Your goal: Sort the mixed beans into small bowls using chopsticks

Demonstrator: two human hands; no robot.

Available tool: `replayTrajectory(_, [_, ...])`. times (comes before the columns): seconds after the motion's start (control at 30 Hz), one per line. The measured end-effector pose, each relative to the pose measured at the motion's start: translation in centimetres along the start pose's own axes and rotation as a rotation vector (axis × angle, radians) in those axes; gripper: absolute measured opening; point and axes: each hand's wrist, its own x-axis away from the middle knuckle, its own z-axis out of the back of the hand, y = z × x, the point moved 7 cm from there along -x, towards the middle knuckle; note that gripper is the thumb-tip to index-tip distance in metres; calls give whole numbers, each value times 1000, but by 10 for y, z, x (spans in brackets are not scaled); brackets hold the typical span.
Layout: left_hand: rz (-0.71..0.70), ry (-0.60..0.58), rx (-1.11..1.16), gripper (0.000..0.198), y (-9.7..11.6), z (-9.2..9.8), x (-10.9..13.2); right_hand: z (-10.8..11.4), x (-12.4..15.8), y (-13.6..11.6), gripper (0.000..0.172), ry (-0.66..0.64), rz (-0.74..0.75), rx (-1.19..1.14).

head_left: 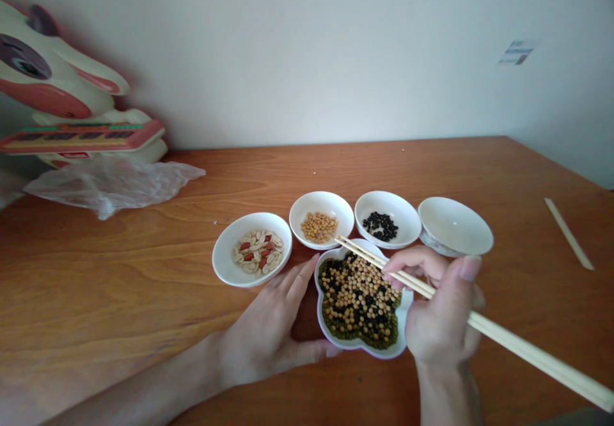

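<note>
My right hand (444, 307) grips a pair of pale wooden chopsticks (527, 349). Their tips are close together near the front rim of the soybean bowl; whether a bean is between them I cannot tell. Below lies a white flower-shaped dish (405, 317) filled with green, black and yellow beans mixed. With thumb and fingers stretched, my left hand (268, 330) holds this dish by its left side. Behind it stand round white bowls: one of peanuts (259, 253), one of soybeans (319, 226), one of black beans (380, 226).
An empty white bowl (455, 228) stands at the right end of the row. Farther right lies a chopstick wrapper (568, 234). At the back left, a cow-shaped toy keyboard (86, 135) stands behind a crumpled clear plastic bag (115, 186). A wall (316, 55) borders the wooden table (119, 253).
</note>
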Motion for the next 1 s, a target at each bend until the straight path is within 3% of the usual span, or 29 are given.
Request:
replayTrajectory(0.63, [36,-16,-11,122,-1,0,2,22,-5,4,91,28,5,23])
replayTrajectory(1.0, [32,-20,-14,122,-2,-1,1,16,-5,4,85,-212,20,123])
